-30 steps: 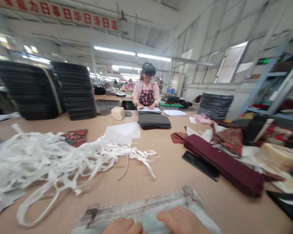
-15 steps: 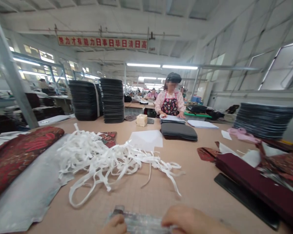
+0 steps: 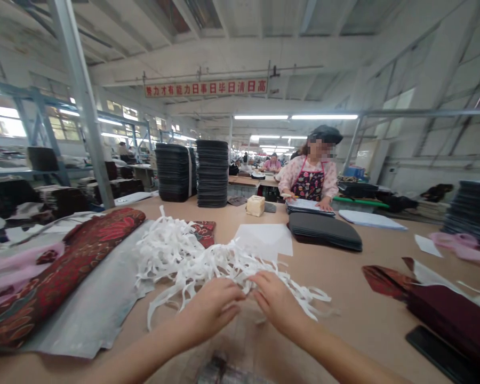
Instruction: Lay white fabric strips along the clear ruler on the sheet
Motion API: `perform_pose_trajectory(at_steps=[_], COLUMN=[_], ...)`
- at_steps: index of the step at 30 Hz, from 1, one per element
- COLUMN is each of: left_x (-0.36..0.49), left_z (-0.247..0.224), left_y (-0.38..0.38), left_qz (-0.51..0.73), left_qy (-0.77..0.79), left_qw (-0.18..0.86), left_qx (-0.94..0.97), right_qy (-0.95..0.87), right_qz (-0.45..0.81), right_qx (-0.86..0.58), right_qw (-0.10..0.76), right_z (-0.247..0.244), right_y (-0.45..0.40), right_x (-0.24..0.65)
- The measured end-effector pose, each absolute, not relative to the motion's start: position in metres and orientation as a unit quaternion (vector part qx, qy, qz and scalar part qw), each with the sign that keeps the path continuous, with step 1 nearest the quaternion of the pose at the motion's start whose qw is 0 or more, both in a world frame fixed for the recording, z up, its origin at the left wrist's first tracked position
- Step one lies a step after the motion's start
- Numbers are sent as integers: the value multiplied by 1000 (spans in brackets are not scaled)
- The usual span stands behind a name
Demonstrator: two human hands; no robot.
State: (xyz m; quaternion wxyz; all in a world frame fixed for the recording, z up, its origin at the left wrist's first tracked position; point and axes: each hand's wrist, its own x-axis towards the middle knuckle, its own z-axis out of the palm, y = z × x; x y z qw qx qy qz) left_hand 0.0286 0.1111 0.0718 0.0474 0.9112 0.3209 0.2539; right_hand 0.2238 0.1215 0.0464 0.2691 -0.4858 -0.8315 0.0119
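Note:
A loose heap of white fabric strips (image 3: 172,245) lies tangled across the middle of the table. My left hand (image 3: 216,304) is at its near edge, fingers bent and the thumb apart from them. Facing it, my right hand (image 3: 278,301) reaches onto the strips with fingers and thumb apart. The fingertips of both hands are close together, with a bit of white strip behind and between them; no firm hold shows. Below the hands, at the bottom edge, a blurred see-through bundle (image 3: 228,373) lies on the table, partly cut off.
Left lie a red patterned fabric roll (image 3: 84,266) and a pale sheet (image 3: 92,298). Tall dark stacks (image 3: 212,173) stand behind. White paper (image 3: 260,240), a cream block (image 3: 255,205) and dark padded pieces (image 3: 324,230) lie ahead. A co-worker (image 3: 310,176) handles papers opposite. Maroon fabric (image 3: 452,309) lies right.
Both my hands have left the see-through bundle and moved forward to the white strips. The camera view has shifted left and up. The co-worker's hand has moved and now holds something thin.

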Motion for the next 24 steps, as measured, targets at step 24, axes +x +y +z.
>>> perform_pose_trajectory(at_steps=[24], left_x=[89], left_z=[91], left_y=[89], left_qz=[309], left_qy=[276], left_qw=[446], left_qx=[793], right_qy=[-833], right_qz=[-219], right_qx=[-465], right_qw=[206], right_z=[118], right_y=[21], right_x=[287])
